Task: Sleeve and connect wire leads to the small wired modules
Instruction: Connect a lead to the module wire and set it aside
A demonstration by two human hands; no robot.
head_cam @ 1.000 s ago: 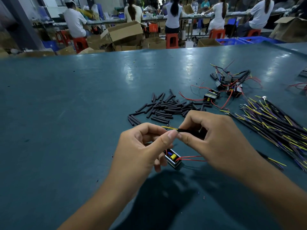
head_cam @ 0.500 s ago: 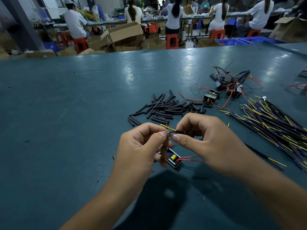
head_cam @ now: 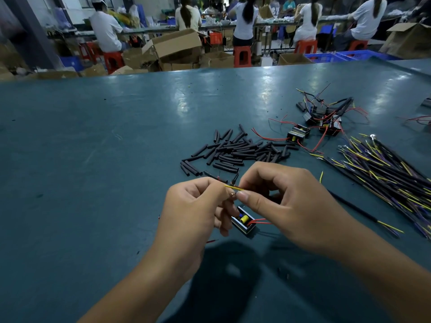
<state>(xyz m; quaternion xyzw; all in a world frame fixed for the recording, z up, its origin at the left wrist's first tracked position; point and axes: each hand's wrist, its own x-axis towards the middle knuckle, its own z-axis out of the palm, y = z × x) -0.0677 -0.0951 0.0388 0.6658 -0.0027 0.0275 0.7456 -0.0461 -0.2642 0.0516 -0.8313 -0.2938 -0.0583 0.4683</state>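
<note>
a yellow wire lead [head_cam: 234, 187] is sticking out above a small black module [head_cam: 243, 221] trailing red wires.

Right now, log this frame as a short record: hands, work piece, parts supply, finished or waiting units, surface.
left hand: pinches wire ends beside the right thumb
right hand: pinches yellow lead
work piece: small module with red wires, under the hands
parts supply: black sleeve pieces in a loose pile; wire lead bundle to the right
other units: wired modules beyond the sleeves
surface: teal table
</note>
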